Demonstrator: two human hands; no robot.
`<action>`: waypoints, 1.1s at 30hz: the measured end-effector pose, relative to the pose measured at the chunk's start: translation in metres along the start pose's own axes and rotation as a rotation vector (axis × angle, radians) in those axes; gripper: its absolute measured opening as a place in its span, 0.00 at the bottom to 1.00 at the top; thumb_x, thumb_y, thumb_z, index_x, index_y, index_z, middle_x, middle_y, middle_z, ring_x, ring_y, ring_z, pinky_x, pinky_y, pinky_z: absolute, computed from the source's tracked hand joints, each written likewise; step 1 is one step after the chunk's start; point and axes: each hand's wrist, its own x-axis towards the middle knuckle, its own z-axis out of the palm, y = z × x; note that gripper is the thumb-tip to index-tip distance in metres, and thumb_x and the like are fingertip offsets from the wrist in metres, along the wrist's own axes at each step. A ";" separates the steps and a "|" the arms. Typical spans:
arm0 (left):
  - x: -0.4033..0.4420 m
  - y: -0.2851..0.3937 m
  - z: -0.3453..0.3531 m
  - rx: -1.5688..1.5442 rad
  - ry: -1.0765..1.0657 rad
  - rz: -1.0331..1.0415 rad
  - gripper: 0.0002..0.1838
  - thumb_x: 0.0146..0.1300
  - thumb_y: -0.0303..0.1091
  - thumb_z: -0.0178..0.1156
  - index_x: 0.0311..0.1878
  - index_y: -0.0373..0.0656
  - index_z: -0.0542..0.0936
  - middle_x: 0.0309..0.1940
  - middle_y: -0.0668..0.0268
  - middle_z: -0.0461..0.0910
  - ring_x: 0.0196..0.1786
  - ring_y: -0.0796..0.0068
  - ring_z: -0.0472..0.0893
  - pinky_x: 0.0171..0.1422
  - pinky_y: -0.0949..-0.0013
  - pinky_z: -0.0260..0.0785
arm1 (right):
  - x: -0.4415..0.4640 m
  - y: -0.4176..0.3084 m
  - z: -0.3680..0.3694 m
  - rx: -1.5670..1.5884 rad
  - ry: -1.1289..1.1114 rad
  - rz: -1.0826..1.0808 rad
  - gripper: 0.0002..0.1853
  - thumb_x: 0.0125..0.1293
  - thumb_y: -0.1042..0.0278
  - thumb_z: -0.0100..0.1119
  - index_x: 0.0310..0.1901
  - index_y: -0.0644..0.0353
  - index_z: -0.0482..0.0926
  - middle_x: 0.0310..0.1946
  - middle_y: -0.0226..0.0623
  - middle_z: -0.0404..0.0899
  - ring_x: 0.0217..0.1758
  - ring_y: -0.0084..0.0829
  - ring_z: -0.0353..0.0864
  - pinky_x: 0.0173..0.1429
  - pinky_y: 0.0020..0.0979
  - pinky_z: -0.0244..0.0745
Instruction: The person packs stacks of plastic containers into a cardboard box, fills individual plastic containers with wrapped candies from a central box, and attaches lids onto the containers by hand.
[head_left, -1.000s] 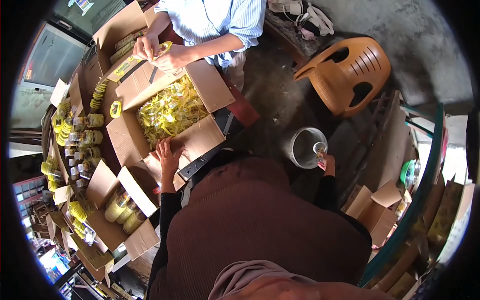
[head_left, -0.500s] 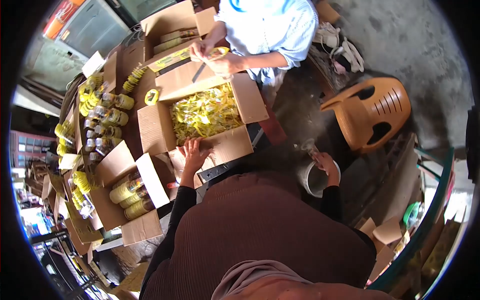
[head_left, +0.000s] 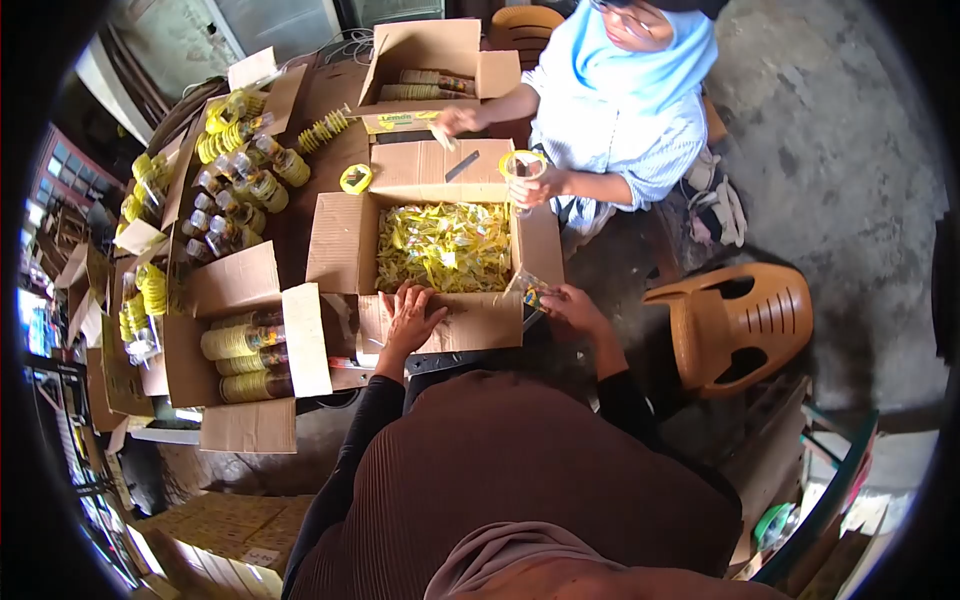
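Gripping hand: up swung the right hand [head_left: 572, 304] from the floor side, arriving at the near right corner of the carton [head_left: 334, 242], fingers pinched on a small clear piece [head_left: 538, 296] with dark and yellow print, too small to read!
What that changed: the clear piece, out past the worktop [head_left: 335, 90] half a second earlier, was suddenly just beside the yellow strips [head_left: 440, 248], with both hands at one carton.
Flap hand: the left hand [head_left: 405, 320] had stayed put, lying on the near flap with fingers spread, holding nothing that showed.
Across the carton: the co-worker's hands had parted! One hand [head_left: 538, 188] held a yellow-rimmed cup [head_left: 522, 165] by the far right corner; the other hand [head_left: 462, 120] was blurred beyond the far flap, and whether it held anything I couldn't tell.
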 end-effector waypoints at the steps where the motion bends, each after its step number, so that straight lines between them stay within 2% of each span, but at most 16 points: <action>1: 0.001 0.001 0.001 -0.009 0.013 -0.014 0.27 0.61 0.55 0.57 0.59 0.52 0.72 0.61 0.65 0.67 0.73 0.56 0.53 0.72 0.32 0.25 | 0.000 -0.008 0.001 0.055 0.017 0.044 0.18 0.65 0.56 0.62 0.47 0.62 0.77 0.35 0.27 0.79 0.33 0.19 0.76 0.37 0.24 0.72; 5: -0.003 0.002 0.002 0.002 0.058 0.014 0.26 0.60 0.55 0.58 0.57 0.53 0.73 0.60 0.66 0.67 0.72 0.56 0.55 0.71 0.32 0.26 | 0.002 -0.004 0.003 -0.339 0.077 -0.018 0.18 0.64 0.55 0.62 0.45 0.63 0.77 0.32 0.27 0.78 0.31 0.19 0.75 0.36 0.24 0.71; 8: 0.001 0.003 0.001 -0.027 0.045 0.002 0.25 0.60 0.55 0.58 0.56 0.52 0.74 0.59 0.68 0.68 0.71 0.58 0.56 0.71 0.31 0.25 | -0.002 -0.027 0.007 0.062 -0.003 -0.032 0.18 0.64 0.54 0.63 0.43 0.63 0.78 0.31 0.26 0.77 0.29 0.19 0.74 0.35 0.25 0.71; 10: 0.000 0.003 -0.002 -0.033 0.009 -0.007 0.25 0.61 0.56 0.58 0.56 0.52 0.74 0.60 0.68 0.68 0.71 0.57 0.56 0.71 0.30 0.25 | 0.008 -0.017 0.008 -0.547 0.063 -0.017 0.17 0.65 0.56 0.62 0.45 0.63 0.77 0.31 0.26 0.76 0.30 0.19 0.74 0.36 0.24 0.71; 11: 0.002 0.004 -0.005 -0.041 -0.018 -0.012 0.26 0.61 0.56 0.57 0.57 0.52 0.74 0.61 0.67 0.67 0.72 0.56 0.55 0.70 0.30 0.26 | 0.005 -0.022 0.011 -0.546 0.062 -0.022 0.17 0.65 0.56 0.62 0.45 0.63 0.77 0.31 0.26 0.76 0.30 0.19 0.74 0.36 0.24 0.71; 13: 0.007 0.009 -0.012 -0.078 -0.019 -0.043 0.29 0.60 0.58 0.58 0.58 0.50 0.74 0.63 0.64 0.66 0.72 0.55 0.55 0.70 0.29 0.26 | -0.003 -0.039 0.021 0.033 0.034 0.025 0.15 0.66 0.58 0.61 0.45 0.62 0.77 0.33 0.27 0.76 0.35 0.22 0.75 0.42 0.25 0.72; 17: 0.008 0.036 -0.031 -0.020 0.032 0.007 0.40 0.54 0.67 0.58 0.63 0.48 0.71 0.68 0.55 0.62 0.74 0.51 0.52 0.70 0.28 0.26 | 0.001 -0.047 0.043 0.231 -0.147 -0.085 0.17 0.65 0.65 0.63 0.51 0.63 0.73 0.40 0.30 0.75 0.43 0.23 0.75 0.49 0.26 0.72; 19: 0.016 0.057 -0.043 -0.131 -0.059 0.047 0.50 0.48 0.74 0.58 0.67 0.46 0.67 0.68 0.50 0.62 0.73 0.48 0.53 0.72 0.32 0.30 | 0.011 -0.041 0.060 0.450 -0.169 -0.279 0.23 0.62 0.71 0.65 0.56 0.63 0.67 0.47 0.33 0.72 0.50 0.24 0.74 0.55 0.28 0.71; 21: 0.021 0.066 -0.038 -0.329 0.067 0.129 0.49 0.49 0.67 0.65 0.66 0.40 0.66 0.64 0.49 0.66 0.70 0.49 0.61 0.73 0.41 0.44 | 0.021 -0.044 0.067 0.388 -0.232 -0.281 0.26 0.60 0.74 0.67 0.56 0.62 0.63 0.49 0.34 0.70 0.53 0.25 0.73 0.58 0.29 0.70; 23: 0.026 0.085 -0.056 -0.917 0.067 0.152 0.46 0.48 0.52 0.74 0.64 0.36 0.65 0.60 0.52 0.71 0.63 0.58 0.71 0.68 0.55 0.61 | 0.028 -0.052 0.078 0.198 -0.234 -0.518 0.24 0.58 0.73 0.68 0.51 0.61 0.64 0.48 0.34 0.70 0.53 0.27 0.74 0.58 0.31 0.71; 24: 0.026 0.089 -0.056 -1.150 0.059 0.063 0.40 0.46 0.39 0.77 0.61 0.36 0.68 0.55 0.58 0.74 0.58 0.68 0.74 0.62 0.65 0.68 | 0.030 -0.056 0.084 0.166 -0.226 -0.510 0.25 0.56 0.73 0.71 0.49 0.60 0.64 0.47 0.36 0.71 0.53 0.28 0.75 0.57 0.32 0.72; 27: 0.027 0.092 -0.078 -1.283 -0.007 0.012 0.36 0.48 0.38 0.76 0.58 0.35 0.71 0.52 0.60 0.76 0.55 0.72 0.75 0.61 0.66 0.69 | 0.040 -0.060 0.091 -0.150 -0.202 -0.655 0.29 0.54 0.71 0.73 0.51 0.61 0.64 0.47 0.38 0.72 0.52 0.29 0.76 0.58 0.32 0.73; 29: 0.026 0.079 -0.082 -1.261 0.028 0.009 0.34 0.47 0.35 0.76 0.57 0.36 0.72 0.51 0.59 0.77 0.54 0.70 0.77 0.61 0.66 0.69 | 0.048 -0.063 0.085 -0.185 -0.218 -0.640 0.26 0.55 0.71 0.71 0.51 0.62 0.66 0.48 0.39 0.72 0.52 0.30 0.76 0.58 0.32 0.73; 31: 0.025 0.065 -0.089 -0.855 0.130 0.181 0.34 0.48 0.31 0.74 0.59 0.36 0.71 0.53 0.61 0.76 0.55 0.70 0.76 0.62 0.63 0.68 | 0.053 -0.071 0.077 -0.256 -0.228 -0.596 0.22 0.57 0.71 0.68 0.51 0.64 0.70 0.48 0.40 0.74 0.53 0.31 0.77 0.59 0.32 0.74; 32: 0.025 0.064 -0.096 -0.718 0.135 0.150 0.38 0.40 0.30 0.75 0.59 0.40 0.72 0.52 0.57 0.76 0.58 0.57 0.74 0.67 0.58 0.62 | 0.052 -0.080 0.075 -0.199 -0.211 -0.604 0.16 0.61 0.74 0.63 0.49 0.65 0.72 0.47 0.39 0.75 0.51 0.30 0.78 0.55 0.30 0.75; 33: 0.024 0.057 -0.093 -0.715 0.143 0.146 0.38 0.40 0.30 0.75 0.59 0.40 0.72 0.52 0.57 0.76 0.58 0.57 0.74 0.67 0.58 0.62 | 0.055 -0.082 0.074 -0.200 -0.219 -0.609 0.16 0.61 0.74 0.63 0.49 0.65 0.72 0.47 0.39 0.75 0.51 0.30 0.78 0.55 0.30 0.75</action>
